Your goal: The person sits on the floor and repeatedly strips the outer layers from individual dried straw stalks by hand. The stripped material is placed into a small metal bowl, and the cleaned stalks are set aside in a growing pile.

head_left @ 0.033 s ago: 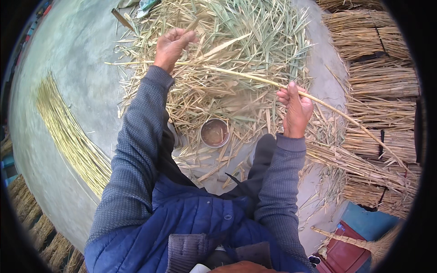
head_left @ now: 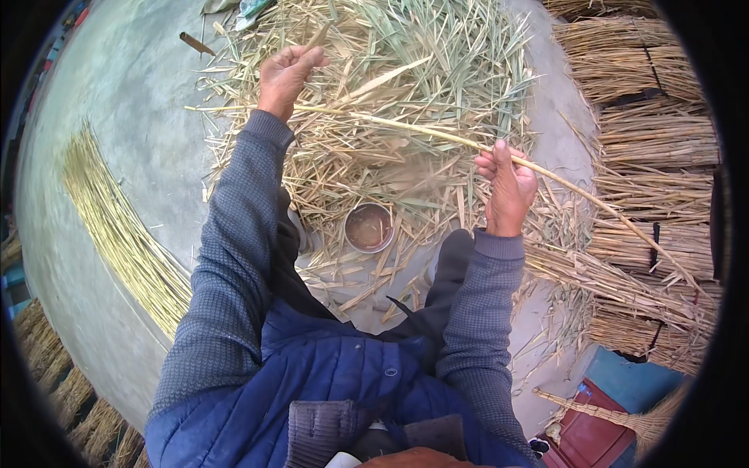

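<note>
My right hand (head_left: 509,186) is closed round a long, thin, yellowish reed stalk (head_left: 421,129). The stalk slants from upper left to lower right, its far part passing by my left wrist. Farther up, my left hand (head_left: 290,76) is pinched, with a tan strip of dry leaf or sheath (head_left: 318,36) standing out from its fingertips. Under both hands spreads a heap of dry, greenish and straw-coloured leaves (head_left: 437,70). A small round metal bowl (head_left: 348,242) with brownish contents sits between my feet, at the heap's near edge.
A bundle of peeled yellow stalks (head_left: 125,226) lies on the concrete floor (head_left: 140,117) at left. Stacked reed bundles (head_left: 647,132) line the right side, and loose unpeeled stalks (head_left: 601,281) lie near my right forearm. A short brown piece (head_left: 195,43) is at upper left. Lower right shows a red object (head_left: 593,437).
My left hand has shifted slightly left and toward me with the strip. The short brown piece at upper left has moved a little left and nearer. My right hand stays in place.
</note>
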A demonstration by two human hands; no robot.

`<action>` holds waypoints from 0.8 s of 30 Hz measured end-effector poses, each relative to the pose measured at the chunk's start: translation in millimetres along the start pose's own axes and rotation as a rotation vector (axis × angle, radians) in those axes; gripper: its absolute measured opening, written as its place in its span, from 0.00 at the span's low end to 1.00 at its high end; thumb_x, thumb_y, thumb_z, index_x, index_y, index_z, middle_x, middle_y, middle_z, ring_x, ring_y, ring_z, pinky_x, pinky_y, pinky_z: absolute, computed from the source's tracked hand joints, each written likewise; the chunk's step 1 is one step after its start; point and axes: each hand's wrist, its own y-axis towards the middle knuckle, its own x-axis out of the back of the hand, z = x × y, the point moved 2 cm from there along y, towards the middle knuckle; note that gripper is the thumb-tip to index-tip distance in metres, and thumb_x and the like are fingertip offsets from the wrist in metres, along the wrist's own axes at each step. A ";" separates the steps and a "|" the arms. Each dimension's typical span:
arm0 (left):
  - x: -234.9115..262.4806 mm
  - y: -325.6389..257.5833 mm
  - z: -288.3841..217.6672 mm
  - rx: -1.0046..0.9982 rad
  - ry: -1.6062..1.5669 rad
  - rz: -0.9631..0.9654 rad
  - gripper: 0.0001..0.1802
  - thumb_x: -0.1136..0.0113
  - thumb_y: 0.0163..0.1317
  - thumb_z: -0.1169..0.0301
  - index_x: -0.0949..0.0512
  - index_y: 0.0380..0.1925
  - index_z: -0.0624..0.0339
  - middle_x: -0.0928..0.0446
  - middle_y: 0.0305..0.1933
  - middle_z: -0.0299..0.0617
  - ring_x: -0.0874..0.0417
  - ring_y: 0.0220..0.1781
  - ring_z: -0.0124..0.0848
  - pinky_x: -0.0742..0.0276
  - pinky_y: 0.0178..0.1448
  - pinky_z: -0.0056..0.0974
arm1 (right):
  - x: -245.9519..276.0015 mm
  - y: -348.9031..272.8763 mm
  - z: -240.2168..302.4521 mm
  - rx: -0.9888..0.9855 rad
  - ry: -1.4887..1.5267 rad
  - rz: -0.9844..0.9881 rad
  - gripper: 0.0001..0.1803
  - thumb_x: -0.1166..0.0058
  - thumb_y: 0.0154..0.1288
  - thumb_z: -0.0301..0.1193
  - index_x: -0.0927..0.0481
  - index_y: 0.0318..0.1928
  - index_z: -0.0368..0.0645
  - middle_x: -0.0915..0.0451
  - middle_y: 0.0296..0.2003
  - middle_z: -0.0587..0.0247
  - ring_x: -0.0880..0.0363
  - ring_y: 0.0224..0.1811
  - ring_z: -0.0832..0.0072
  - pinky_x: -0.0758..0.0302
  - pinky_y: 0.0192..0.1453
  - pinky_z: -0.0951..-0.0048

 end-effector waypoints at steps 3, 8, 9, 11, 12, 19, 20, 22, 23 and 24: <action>23.5 5.9 -0.6 -0.042 0.396 -0.092 0.15 0.34 0.69 0.60 0.19 0.45 0.60 0.14 0.38 0.39 0.21 0.33 0.22 0.29 0.38 0.29 | -4.1 -1.2 -0.9 0.014 0.002 0.004 0.18 0.34 0.68 0.37 0.22 0.43 0.33 0.15 0.33 0.53 0.14 0.30 0.74 0.18 0.33 0.80; -35.8 -25.8 -12.2 -0.611 1.242 0.145 0.28 0.39 0.66 0.45 0.19 0.50 0.58 0.15 0.45 0.41 0.22 0.48 0.38 0.34 0.55 0.44 | -32.0 -9.8 -12.8 0.016 0.054 0.118 0.18 0.35 0.69 0.37 0.22 0.45 0.34 0.15 0.35 0.53 0.14 0.32 0.75 0.19 0.36 0.80; -54.3 -37.7 -16.3 -0.780 1.044 0.282 0.25 0.39 0.67 0.47 0.17 0.49 0.56 0.15 0.44 0.41 0.21 0.48 0.37 0.33 0.55 0.42 | -39.3 -12.1 -15.9 0.024 0.058 0.138 0.18 0.35 0.70 0.37 0.22 0.45 0.34 0.14 0.35 0.53 0.14 0.32 0.75 0.19 0.37 0.80; -85.5 -59.4 -16.6 -0.778 0.798 0.565 0.18 0.36 0.65 0.52 0.15 0.40 0.55 0.16 0.40 0.39 0.20 0.45 0.34 0.32 0.52 0.42 | -52.9 -16.0 -21.4 0.033 0.052 0.192 0.18 0.36 0.70 0.37 0.22 0.46 0.34 0.14 0.36 0.54 0.13 0.34 0.75 0.19 0.38 0.79; -92.8 -62.3 -16.2 -0.737 0.854 0.608 0.16 0.34 0.64 0.54 0.15 0.39 0.55 0.16 0.37 0.38 0.20 0.43 0.34 0.32 0.51 0.42 | -57.3 -17.5 -23.1 0.031 0.069 0.203 0.18 0.36 0.70 0.38 0.22 0.46 0.35 0.14 0.36 0.55 0.13 0.35 0.74 0.20 0.39 0.79; -21.3 -23.3 -10.8 -0.337 0.991 0.479 0.09 0.30 0.58 0.62 0.17 0.29 0.53 0.17 0.27 0.37 0.18 0.32 0.34 0.32 0.51 0.41 | -26.8 -7.2 -5.1 0.046 0.051 0.106 0.19 0.39 0.72 0.40 0.22 0.46 0.33 0.14 0.37 0.53 0.13 0.34 0.73 0.19 0.39 0.78; -9.4 -20.4 -11.8 -0.358 1.036 0.446 0.10 0.29 0.58 0.61 0.18 0.29 0.53 0.16 0.27 0.37 0.18 0.31 0.34 0.31 0.51 0.42 | -21.7 -5.1 -3.3 0.030 0.067 0.060 0.19 0.39 0.73 0.39 0.22 0.47 0.33 0.14 0.37 0.52 0.13 0.34 0.72 0.19 0.39 0.78; -3.6 -19.0 -8.6 -0.280 1.167 0.484 0.12 0.28 0.57 0.59 0.18 0.29 0.52 0.15 0.30 0.37 0.17 0.33 0.36 0.29 0.48 0.44 | -21.1 -5.9 -3.7 0.052 0.066 0.117 0.17 0.39 0.73 0.37 0.22 0.48 0.34 0.14 0.39 0.54 0.13 0.37 0.73 0.17 0.40 0.78; -8.4 -24.6 -8.6 -0.380 1.184 0.538 0.13 0.28 0.58 0.57 0.17 0.32 0.54 0.15 0.33 0.40 0.18 0.35 0.37 0.28 0.49 0.46 | -22.1 -6.9 -5.0 0.043 0.047 0.108 0.17 0.40 0.73 0.37 0.22 0.49 0.34 0.14 0.40 0.55 0.13 0.38 0.73 0.17 0.41 0.77; -19.7 -29.1 -7.1 -0.348 0.987 0.605 0.15 0.28 0.58 0.56 0.16 0.34 0.55 0.15 0.35 0.41 0.17 0.36 0.37 0.27 0.49 0.46 | -25.6 -9.7 -6.6 0.054 0.061 0.166 0.16 0.39 0.72 0.35 0.23 0.49 0.35 0.14 0.42 0.54 0.12 0.40 0.71 0.17 0.43 0.76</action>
